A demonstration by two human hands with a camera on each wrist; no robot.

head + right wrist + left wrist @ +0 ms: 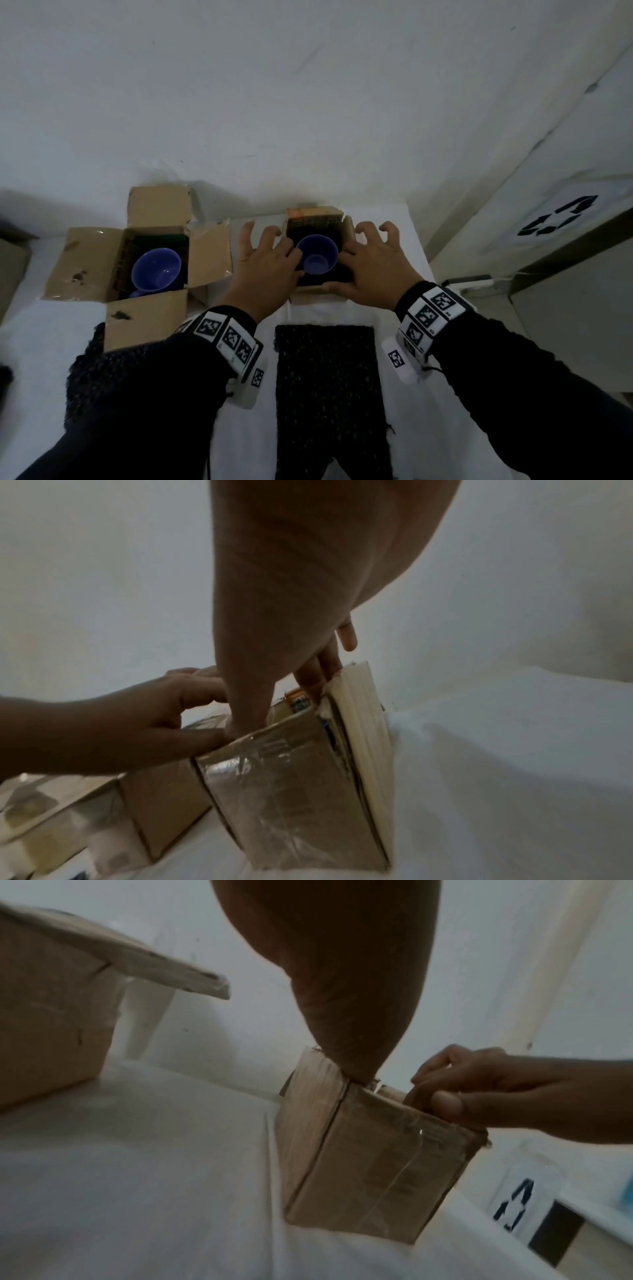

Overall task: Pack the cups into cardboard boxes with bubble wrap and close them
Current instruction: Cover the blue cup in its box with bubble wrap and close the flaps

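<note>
White cloth covered the surface (383, 240), which stood against a pale wall, with a bin bearing a recycling symbol (558, 216) off to the right. Two cardboard boxes sat on it. The larger box (113, 260) on the left had all four flaps spread wide, and a blue cup (156, 270) stood upright inside it on dark padding. The smaller box (320, 219) stood well to its right, close to the wall, with a second blue cup (317, 255) upright inside — dark lining showed around it.

Both hands were at the smaller box. The left hand (265, 260) rested on its left rim, fingers spread and lightly bent, the thumb touching the cup's rim as far as the head view showed. The right hand (371, 263) lay on the right side, fingers apart and arched over the edge, its thumb down at the near wall of the box (445, 1106). Neither hand clamped the cup; whether either pinched the cardboard could not be told.

Two dark sheets of bubble wrap lay flat nearer the person — one strip (325, 377) between the forearms, another (92, 370) partly under the larger box's near flap and the left sleeve.
</note>
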